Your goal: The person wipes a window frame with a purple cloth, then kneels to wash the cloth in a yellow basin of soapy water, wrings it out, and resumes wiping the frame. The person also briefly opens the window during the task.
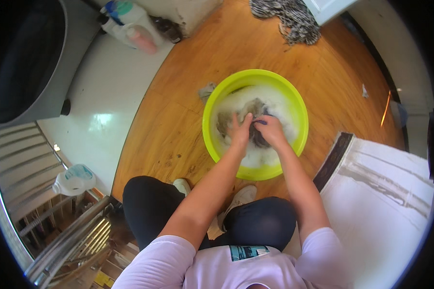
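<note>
A lime-green plastic basin [210, 144] stands on the wooden floor before me, with white suds [287, 97] and wet cloth [255, 107] in grey and dark tones inside. Both hands are in the basin, close together over the cloth. My left hand [240, 128] has its fingers spread against the fabric; whether it grips any is unclear. My right hand [268, 129] is closed on a bit of dark purple cloth [261, 122] near my left thumb. Suds hide the lower parts of the cloth.
A small grey cloth [207, 91] lies on the floor by the basin's left rim. Bottles [143, 39] stand at the upper left near a front-loading machine [54, 72]. A mop head [296, 23] lies at the top. A plastic jug [75, 179] is by metal railings at left; a white wall corner [376, 188] is at right.
</note>
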Tool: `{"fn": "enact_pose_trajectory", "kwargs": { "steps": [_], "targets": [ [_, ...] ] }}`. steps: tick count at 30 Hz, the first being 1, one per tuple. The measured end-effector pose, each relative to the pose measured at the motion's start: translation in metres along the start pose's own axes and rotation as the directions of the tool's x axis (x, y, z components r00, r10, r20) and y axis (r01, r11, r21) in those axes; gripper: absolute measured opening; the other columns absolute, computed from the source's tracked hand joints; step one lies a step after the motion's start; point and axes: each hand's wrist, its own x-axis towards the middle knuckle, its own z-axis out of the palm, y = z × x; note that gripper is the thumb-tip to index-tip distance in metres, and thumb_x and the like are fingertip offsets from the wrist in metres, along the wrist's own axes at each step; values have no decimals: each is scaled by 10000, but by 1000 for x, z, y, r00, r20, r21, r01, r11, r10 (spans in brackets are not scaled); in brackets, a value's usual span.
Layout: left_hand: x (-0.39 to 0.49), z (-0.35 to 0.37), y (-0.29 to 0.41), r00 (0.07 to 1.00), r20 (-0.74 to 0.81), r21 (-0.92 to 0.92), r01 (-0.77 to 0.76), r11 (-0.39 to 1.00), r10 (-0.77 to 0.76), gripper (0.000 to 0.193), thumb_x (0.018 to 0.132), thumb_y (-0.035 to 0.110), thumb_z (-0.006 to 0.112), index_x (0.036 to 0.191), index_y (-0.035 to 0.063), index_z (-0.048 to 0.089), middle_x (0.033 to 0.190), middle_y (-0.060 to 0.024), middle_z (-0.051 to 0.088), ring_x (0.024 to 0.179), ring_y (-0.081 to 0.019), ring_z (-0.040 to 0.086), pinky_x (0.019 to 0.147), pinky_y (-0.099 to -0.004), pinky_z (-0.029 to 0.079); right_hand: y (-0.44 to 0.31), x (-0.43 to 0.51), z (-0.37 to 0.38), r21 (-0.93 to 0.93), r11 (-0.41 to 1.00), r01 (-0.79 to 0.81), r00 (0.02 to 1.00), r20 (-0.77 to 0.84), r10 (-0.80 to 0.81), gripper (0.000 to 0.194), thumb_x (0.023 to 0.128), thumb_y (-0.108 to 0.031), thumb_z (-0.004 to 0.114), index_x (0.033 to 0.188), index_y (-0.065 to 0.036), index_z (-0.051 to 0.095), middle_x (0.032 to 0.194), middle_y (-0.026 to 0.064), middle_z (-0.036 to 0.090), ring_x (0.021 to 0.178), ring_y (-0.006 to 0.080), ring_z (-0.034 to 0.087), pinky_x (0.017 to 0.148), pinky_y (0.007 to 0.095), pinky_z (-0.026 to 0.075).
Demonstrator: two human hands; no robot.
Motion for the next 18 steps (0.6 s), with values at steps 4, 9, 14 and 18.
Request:
{"fn": "enact_pose_trajectory", "kwargs": {
  "steps": [4, 9, 14, 18],
  "targets": [
    [0, 6, 8, 805, 591, -565, 452, 690, -42, 660, 797, 571, 633, 1213, 83, 475, 1121, -119, 566, 998, -256, 586, 859, -392, 484, -41, -45, -17, 680, 730, -68, 962, 240, -133, 151, 873, -156, 633, 913, -11, 643, 841, 19, 640, 774, 103, 561, 697, 246, 453],
    [0, 13, 15, 873, 481, -554, 232, 800, 80, 840, 749, 401, 754, 1399, 83, 328, 1105, -125, 571, 829, -209, 599, 693, -327, 504, -51, -79, 27, -160, 841, 517, 833, -135, -537, 201, 871, -179, 633, 740, -40, 572, 555, 122, 526, 478, 285, 552, 496, 366, 450],
    [-1, 15, 14, 810, 586, -552, 407, 728, -9, 142, 855, 175, 607, 816, 43, 643, 739, -70, 603, 665, -183, 586, 561, -341, 478, -24, -55, 42, -316, 733, 602, 611, -409, -678, 255, 869, -145, 606, 654, -48, 510, 565, 169, 529, 493, 374, 534, 456, 438, 410],
    [-18, 21, 15, 921, 389, -261, 118, 958, -8, 179, 881, 187, 587, 870, 9, 604, 779, -105, 607, 721, -200, 604, 647, -356, 502, 0, -4, 14, -467, 855, 226, 717, -514, -471, 319, 925, -268, 498, 707, -53, 590, 667, 200, 600, 613, 410, 591, 535, 474, 455]
  ]
}}
